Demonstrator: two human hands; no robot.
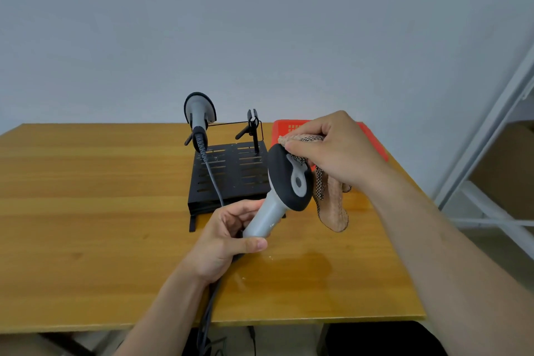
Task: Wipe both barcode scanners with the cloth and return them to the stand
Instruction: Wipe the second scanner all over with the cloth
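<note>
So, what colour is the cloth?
Peach-tan cloth, with a black-checked edge; head view shows it.

I can read no text, label, brand or number anywhere here. The scanner I hold shows only plain grey and black surfaces, and so does the second scanner on the stand. The red tray has a grid of small openings, not letters.

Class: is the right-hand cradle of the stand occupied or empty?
Empty: the right cradle holds nothing; its scanner is in the left hand.
</note>
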